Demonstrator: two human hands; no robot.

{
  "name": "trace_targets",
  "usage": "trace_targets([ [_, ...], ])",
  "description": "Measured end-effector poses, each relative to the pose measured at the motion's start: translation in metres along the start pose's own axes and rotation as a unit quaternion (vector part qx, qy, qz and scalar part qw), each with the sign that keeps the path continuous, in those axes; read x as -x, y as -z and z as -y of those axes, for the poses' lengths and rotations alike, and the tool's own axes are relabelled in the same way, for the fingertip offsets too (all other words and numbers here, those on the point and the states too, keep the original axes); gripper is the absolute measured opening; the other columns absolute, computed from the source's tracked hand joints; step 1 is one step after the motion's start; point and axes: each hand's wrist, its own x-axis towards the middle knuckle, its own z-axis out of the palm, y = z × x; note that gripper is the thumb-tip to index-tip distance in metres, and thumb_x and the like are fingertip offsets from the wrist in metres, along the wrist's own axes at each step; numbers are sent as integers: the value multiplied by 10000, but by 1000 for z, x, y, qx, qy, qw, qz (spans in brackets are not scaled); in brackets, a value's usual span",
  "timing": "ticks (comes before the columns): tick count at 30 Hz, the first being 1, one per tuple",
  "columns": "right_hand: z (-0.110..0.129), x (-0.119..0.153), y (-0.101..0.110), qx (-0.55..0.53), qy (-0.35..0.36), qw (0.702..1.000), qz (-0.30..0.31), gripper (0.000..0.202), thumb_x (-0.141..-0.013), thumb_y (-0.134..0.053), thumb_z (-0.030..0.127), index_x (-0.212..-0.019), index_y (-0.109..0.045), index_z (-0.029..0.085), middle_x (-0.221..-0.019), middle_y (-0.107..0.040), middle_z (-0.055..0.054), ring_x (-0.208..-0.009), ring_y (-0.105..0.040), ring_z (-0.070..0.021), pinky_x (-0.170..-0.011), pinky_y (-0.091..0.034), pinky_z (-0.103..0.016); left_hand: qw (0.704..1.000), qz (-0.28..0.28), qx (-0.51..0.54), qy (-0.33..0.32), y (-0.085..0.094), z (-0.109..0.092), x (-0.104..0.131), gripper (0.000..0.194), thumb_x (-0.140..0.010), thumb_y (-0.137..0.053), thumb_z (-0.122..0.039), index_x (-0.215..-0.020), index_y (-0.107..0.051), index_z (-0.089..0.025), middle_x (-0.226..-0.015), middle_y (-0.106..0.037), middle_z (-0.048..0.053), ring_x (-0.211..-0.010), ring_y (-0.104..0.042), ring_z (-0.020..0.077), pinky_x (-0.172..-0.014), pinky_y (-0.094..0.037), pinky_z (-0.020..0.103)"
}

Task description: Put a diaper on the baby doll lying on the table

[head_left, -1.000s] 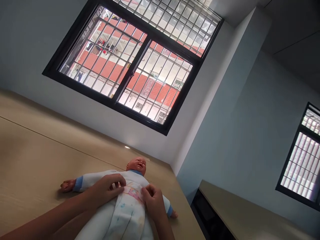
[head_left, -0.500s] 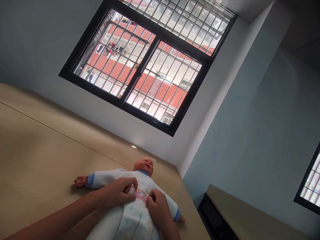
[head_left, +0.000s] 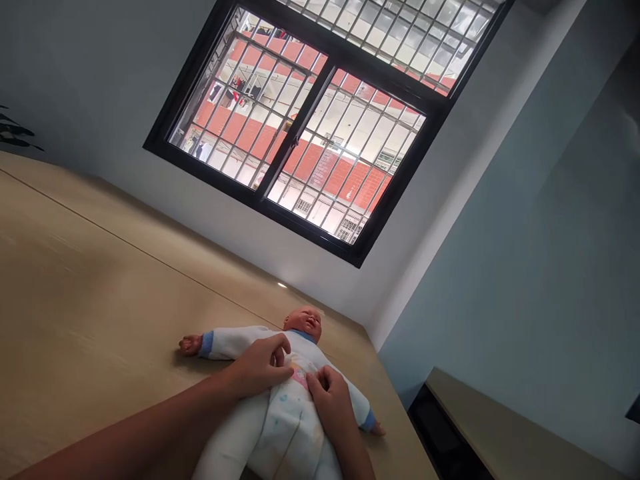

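Observation:
A baby doll [head_left: 303,325] in a white long-sleeved top with blue cuffs lies on its back, arms spread, its lower end nearest me. Around its hips is a white diaper [head_left: 287,427] with a pink and yellow printed waistband [head_left: 300,377]. My left hand [head_left: 263,363] rests at the left end of that band, fingers curled and thumb along the diaper's edge. On the other side my right hand [head_left: 330,397] pinches the band's right end between thumb and fingers. The exact grip under the left fingers is partly hidden.
The doll lies on a light wooden table [head_left: 100,287] with a seam running across it. Behind it is a wall with a barred, black-framed window [head_left: 260,200]. A lower cabinet [head_left: 480,413] with a dark open front stands at right. Plant leaves [head_left: 17,133] show at far left.
The whole view has shifted, so doll and hands appear farther right and slightly higher. Both hands stay at the diaper's waistband; the gap between my left thumb and index finger looks somewhat wider.

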Motion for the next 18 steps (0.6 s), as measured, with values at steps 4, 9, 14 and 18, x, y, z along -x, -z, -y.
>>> trace_targets([
  [4, 2, -1, -1, 24, 13, 1000, -6, 278, -782, -479, 443, -631, -401, 223, -615, -436, 24, -646, -422, -170, -630, -302, -303, 997, -13, -73, -34, -3, -10, 3, 292, -689, -529, -158, -972, -585, -205, -658, -575, -65, -622, -510, 126, -589, -338, 244],
  [9, 5, 1, -1, 36, 20, 999, -7, 260, -809, -448, 405, -631, -398, 222, -612, -473, 14, -638, -442, -170, -629, -312, -309, 997, 12, -69, -39, -3, -12, 4, 255, -750, -592, -288, -990, -578, -206, -665, -574, -53, -626, -530, 140, -582, -349, 251],
  [14, 1, 3, 3, 31, 19, 999, -18, 228, -818, -429, 375, -646, -408, 226, -621, -511, 5, -642, -480, -175, -628, -349, -310, 994, -8, -108, -32, -2, -14, 4, 327, -712, -529, -171, -1034, -574, -211, -672, -570, -41, -649, -533, 155, -594, -332, 258],
  [18, -17, -1, 17, -46, -63, 997, 26, 160, -771, -442, 355, -680, -364, 249, -590, -527, 25, -560, -510, -164, -559, -367, -289, 982, -44, -184, -7, 18, -6, 5, 388, -684, -519, -114, -1043, -604, -232, -754, -603, 7, -754, -578, 216, -672, -349, 288],
])
